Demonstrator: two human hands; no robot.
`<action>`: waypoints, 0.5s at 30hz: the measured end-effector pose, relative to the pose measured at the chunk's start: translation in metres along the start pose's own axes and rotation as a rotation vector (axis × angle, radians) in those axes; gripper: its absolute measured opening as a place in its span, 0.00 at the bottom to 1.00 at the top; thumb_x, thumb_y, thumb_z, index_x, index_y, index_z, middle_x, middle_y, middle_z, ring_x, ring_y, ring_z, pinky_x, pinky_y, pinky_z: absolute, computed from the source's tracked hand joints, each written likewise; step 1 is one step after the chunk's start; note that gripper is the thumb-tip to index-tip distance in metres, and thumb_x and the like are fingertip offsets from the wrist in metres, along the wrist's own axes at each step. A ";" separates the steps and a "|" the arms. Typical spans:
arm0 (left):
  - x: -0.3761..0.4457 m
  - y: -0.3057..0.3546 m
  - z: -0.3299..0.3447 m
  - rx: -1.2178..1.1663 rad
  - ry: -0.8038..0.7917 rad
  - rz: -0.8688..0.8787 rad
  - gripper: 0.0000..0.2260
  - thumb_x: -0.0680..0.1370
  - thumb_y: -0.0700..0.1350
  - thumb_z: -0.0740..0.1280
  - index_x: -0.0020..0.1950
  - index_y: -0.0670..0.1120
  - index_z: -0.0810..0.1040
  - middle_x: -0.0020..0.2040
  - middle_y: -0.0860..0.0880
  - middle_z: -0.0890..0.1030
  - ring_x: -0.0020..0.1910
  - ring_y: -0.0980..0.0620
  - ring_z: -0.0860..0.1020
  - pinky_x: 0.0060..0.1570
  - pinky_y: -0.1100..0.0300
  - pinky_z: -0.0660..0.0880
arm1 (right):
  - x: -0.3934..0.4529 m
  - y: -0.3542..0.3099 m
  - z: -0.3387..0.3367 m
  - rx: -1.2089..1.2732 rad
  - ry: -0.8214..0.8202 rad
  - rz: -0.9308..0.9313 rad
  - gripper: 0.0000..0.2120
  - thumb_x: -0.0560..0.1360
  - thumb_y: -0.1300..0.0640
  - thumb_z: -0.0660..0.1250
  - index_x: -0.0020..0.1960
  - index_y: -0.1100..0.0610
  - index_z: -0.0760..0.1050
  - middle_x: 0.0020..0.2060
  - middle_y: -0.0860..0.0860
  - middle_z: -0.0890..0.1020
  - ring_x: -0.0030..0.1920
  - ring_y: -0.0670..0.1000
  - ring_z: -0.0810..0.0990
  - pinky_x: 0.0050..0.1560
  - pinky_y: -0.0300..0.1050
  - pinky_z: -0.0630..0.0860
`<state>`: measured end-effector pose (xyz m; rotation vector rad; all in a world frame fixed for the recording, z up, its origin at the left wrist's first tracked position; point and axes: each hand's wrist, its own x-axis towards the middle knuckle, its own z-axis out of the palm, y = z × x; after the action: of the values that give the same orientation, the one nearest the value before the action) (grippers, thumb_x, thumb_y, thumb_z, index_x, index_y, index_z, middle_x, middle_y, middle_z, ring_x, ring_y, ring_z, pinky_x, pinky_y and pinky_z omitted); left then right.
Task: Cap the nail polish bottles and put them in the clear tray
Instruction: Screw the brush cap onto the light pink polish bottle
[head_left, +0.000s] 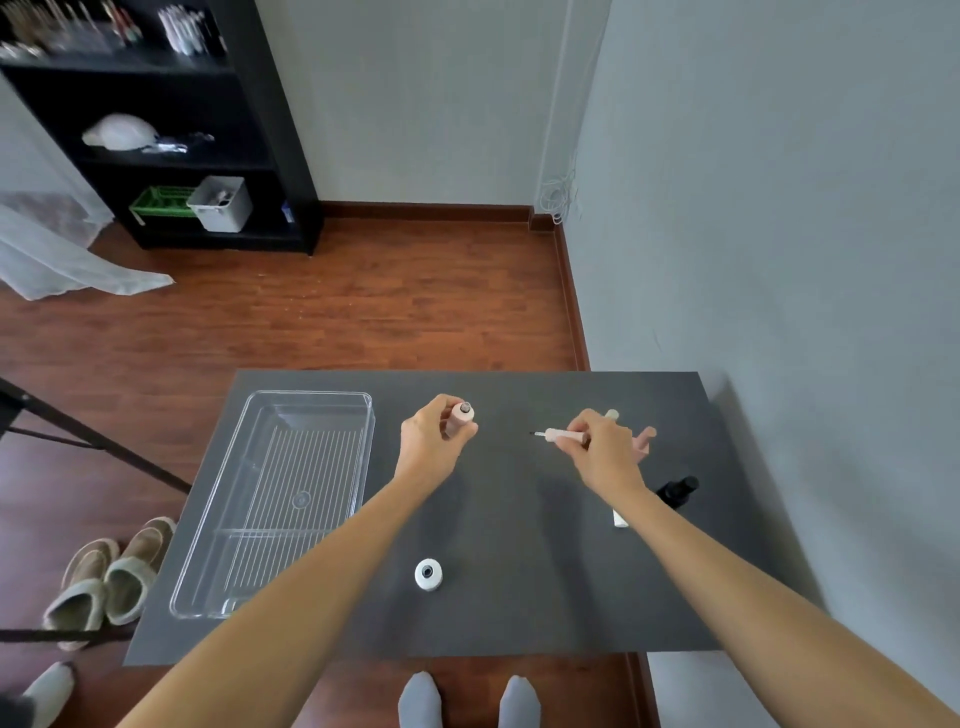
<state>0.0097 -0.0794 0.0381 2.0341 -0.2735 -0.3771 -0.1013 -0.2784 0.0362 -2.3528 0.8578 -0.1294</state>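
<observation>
- While both hands hang above the dark bench (519, 613), the left hand (431, 441) has its fingers (464, 432) curled round a pinkish nail polish bottle (460, 418), uncapped, its open neck tilted up and toward the right hand.
- Right hand (605, 452): fingers pinching a white brush cap (563, 436), held level, thin brush tip pointing left toward the pinkish bottle; cap and bottle are apart, with bare bench showing between them.
- Clear tray (363, 410): on the left part of the bench, long side running away from the person, ribbed floor, one divider across the near part; nothing lies in it.
- White bottle (428, 574): upright on the near middle of the bench, uncapped, dark opening visible from above, well apart from the tray and both hands.
- Black bottle (678, 488): on the right part of the bench, just beyond the right forearm; whether it is capped cannot be told.
- White cap (620, 519): lying on the bench near the black bottle, mostly hidden by the right forearm.
- Another white piece (612, 414): partly hidden behind the right hand; identity unclear.
- Pink item (647, 435): beyond the right hand, partly hidden; identity unclear.
- Floor: wooden, a pair of slippers (111, 577) left of the bench; socked feet (470, 699) at its near edge.
- Black shelf unit (270, 130): against the far wall.
</observation>
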 end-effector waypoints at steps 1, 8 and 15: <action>0.001 0.007 -0.001 -0.012 -0.006 0.011 0.06 0.73 0.44 0.72 0.49 0.49 0.80 0.42 0.48 0.84 0.43 0.50 0.81 0.37 0.78 0.70 | 0.003 -0.009 -0.008 0.035 0.022 0.019 0.09 0.72 0.48 0.71 0.39 0.50 0.75 0.28 0.42 0.76 0.36 0.45 0.75 0.49 0.26 0.52; 0.007 0.058 -0.008 -0.082 -0.035 0.083 0.08 0.70 0.47 0.76 0.47 0.52 0.82 0.41 0.54 0.84 0.38 0.60 0.79 0.35 0.79 0.69 | 0.009 -0.064 -0.073 0.469 0.079 -0.100 0.06 0.72 0.50 0.68 0.38 0.51 0.77 0.36 0.42 0.86 0.37 0.43 0.82 0.45 0.44 0.77; 0.009 0.100 -0.009 -0.101 -0.055 0.158 0.09 0.67 0.51 0.79 0.42 0.57 0.80 0.40 0.56 0.83 0.37 0.60 0.79 0.33 0.77 0.70 | 0.018 -0.115 -0.123 0.558 0.159 -0.321 0.04 0.75 0.60 0.69 0.49 0.60 0.80 0.39 0.51 0.86 0.40 0.48 0.86 0.48 0.52 0.84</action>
<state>0.0177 -0.1217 0.1287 1.8908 -0.4374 -0.3422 -0.0595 -0.2857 0.2007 -1.9420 0.4287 -0.6124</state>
